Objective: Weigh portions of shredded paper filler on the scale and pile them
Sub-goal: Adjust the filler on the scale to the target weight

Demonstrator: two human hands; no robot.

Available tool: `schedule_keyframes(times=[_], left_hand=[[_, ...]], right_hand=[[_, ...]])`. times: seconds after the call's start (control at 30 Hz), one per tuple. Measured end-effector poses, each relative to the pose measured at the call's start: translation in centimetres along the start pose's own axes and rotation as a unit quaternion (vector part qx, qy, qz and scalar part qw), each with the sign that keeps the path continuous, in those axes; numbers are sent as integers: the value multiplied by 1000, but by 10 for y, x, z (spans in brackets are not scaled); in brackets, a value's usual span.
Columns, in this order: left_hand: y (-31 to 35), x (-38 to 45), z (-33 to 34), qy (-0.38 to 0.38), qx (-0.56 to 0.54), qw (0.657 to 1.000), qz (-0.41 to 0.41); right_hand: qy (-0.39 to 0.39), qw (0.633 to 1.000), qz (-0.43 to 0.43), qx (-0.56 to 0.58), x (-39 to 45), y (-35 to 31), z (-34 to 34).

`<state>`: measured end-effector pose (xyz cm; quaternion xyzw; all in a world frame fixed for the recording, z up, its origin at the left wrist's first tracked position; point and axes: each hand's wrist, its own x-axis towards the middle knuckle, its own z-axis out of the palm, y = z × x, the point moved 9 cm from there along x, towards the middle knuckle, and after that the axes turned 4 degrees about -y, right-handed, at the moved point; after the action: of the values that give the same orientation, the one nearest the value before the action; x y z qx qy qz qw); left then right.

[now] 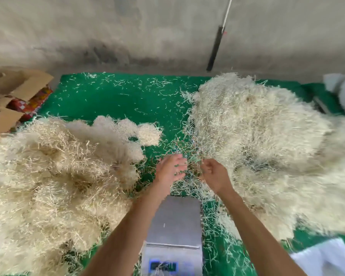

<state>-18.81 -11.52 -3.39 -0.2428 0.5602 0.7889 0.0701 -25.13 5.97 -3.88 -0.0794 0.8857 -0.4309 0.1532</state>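
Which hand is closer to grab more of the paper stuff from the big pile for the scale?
Probably the right hand. It sits right at the edge of the big pile, fingers curled into loose strands. The left hand is open, over the green mat, beyond the nearly bare scale.
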Motion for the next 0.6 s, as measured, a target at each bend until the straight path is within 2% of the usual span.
schedule_keyframes(times=[0.1, 0.23, 0.37, 0.43, 0.53, 0.6], left_hand=[[-15, 9, 45, -29, 93, 995, -7], [-28, 26, 95, -71, 181, 981, 15], [-40, 46, 120, -46, 272, 960, 39], [-58, 56, 122, -27, 255, 966, -15], [-96, 64, 121, -26, 214, 966, -146], [-112, 71, 116, -19, 160, 966, -201]], right_hand=[[31, 999, 13, -19, -13, 36, -38], [30, 998, 40, -27, -20, 85, -72], [0, 998, 53, -45, -12, 112, -69], [-35, 996, 46, -60, -2, 118, -52], [-90, 993, 60, -56, 14, 126, -18], [-84, 994, 65, -27, 26, 126, -3]])
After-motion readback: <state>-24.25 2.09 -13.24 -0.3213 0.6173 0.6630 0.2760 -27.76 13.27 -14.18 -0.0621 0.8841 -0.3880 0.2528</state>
